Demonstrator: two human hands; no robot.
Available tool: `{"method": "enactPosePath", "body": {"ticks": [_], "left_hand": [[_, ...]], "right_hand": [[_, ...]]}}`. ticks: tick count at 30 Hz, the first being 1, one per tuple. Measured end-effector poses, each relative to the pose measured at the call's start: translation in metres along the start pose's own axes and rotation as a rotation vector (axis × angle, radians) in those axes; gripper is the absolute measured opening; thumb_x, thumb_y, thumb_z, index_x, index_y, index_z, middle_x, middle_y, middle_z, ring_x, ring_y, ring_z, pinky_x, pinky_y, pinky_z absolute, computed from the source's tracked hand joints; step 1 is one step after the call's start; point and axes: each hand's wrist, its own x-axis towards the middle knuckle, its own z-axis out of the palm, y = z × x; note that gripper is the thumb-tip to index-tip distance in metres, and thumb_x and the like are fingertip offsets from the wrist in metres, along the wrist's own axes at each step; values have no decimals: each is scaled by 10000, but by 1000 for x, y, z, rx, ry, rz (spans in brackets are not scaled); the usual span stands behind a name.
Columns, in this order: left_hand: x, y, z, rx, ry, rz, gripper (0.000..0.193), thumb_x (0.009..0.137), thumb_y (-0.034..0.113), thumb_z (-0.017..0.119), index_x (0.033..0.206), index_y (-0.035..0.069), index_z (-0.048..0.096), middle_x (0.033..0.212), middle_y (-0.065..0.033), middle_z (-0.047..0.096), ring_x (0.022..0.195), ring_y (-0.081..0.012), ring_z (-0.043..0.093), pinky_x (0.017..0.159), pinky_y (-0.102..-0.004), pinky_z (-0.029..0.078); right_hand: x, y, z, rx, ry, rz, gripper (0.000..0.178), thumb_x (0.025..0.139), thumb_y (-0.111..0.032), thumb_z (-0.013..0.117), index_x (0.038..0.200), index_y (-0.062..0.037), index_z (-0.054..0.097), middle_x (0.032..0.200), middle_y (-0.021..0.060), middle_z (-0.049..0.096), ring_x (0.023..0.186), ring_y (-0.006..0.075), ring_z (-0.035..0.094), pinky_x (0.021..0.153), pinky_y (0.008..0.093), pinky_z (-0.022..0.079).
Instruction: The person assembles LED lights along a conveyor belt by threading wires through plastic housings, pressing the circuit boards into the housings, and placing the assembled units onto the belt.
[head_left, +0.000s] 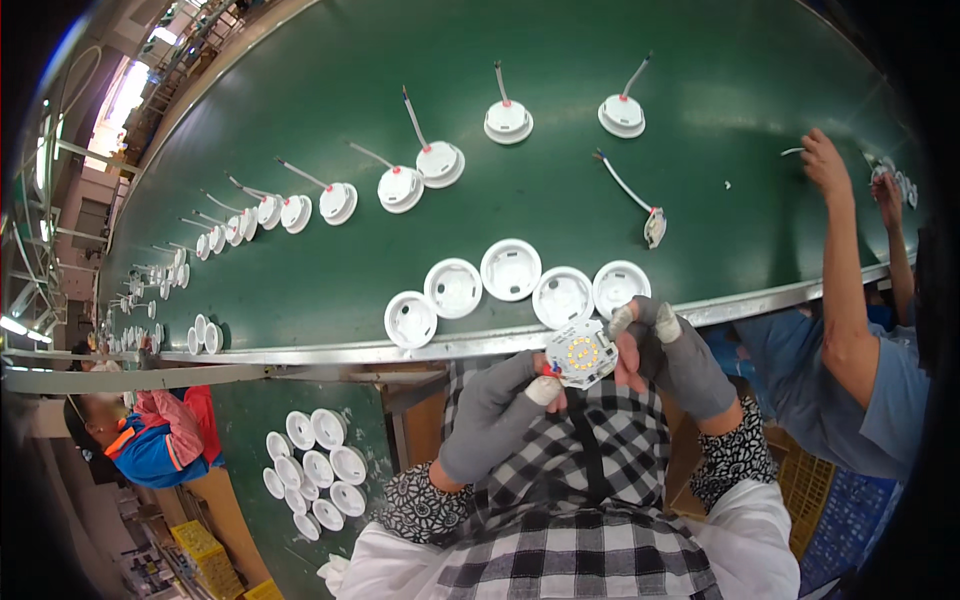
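Above my lap, in front of the bench edge, a white LED module [580,353] with a ring of yellow chips faces up. My left hand [498,412], in a grey glove with bare or taped fingertips, pinches its left side, where a bit of red and blue shows. Curled at the module's right edge is my right hand [682,358], gloved the same way, its fingers closed on that edge. Just beyond my hands stand round white cups, the nearest one [621,288] by my right fingertips. Another LED module [655,228] with a white cable lies farther back.
On the green bench [560,200], white round lamps [508,122] with upright cables run in a long row leftward. A lower green table [370,420] at left bears several white cups [318,468]. A co-worker's arm [840,260] reaches over the bench at right; another person [160,435] sits far left.
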Motion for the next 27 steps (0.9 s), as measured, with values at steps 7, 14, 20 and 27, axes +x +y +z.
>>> {"method": "enactPosePath", "body": {"ticks": [7, 14, 20, 27], "left_hand": [[-10, -14, 2, 551, -76, 194, 177, 918, 178, 595, 1016, 33, 620, 703, -97, 575, 568, -173, 559, 506, -297, 390], [-15, -13, -22, 285, -324, -286, 235, 902, 163, 612, 1102, 41, 628, 778, -60, 628, 628, -88, 560, 561, -247, 439], [-18, -17, -34, 913, -27, 252, 194, 822, 139, 652, 973, 29, 601, 761, -102, 630, 641, -247, 616, 555, -325, 490], [-16, 3, -48, 1049, -354, 397, 223, 774, 121, 677, 963, 37, 593, 736, -126, 604, 621, -284, 606, 539, -366, 493]], "right_hand": [[-9, -20, 24, -306, -116, 284, 331, 919, -339, 574, 852, -17, 613, 558, 9, 564, 441, 39, 512, 421, 195, 369], [-12, -7, 16, -451, -5, 59, 279, 893, -269, 613, 838, 3, 644, 547, 14, 570, 464, 52, 523, 445, 221, 396], [-18, -4, -12, -153, 212, 79, 320, 907, -262, 608, 877, 56, 619, 551, 10, 533, 365, 37, 387, 358, 202, 304], [-23, -2, -45, -401, 119, 19, 284, 898, -263, 625, 888, 20, 636, 580, 10, 543, 429, 40, 466, 391, 184, 349]]}}
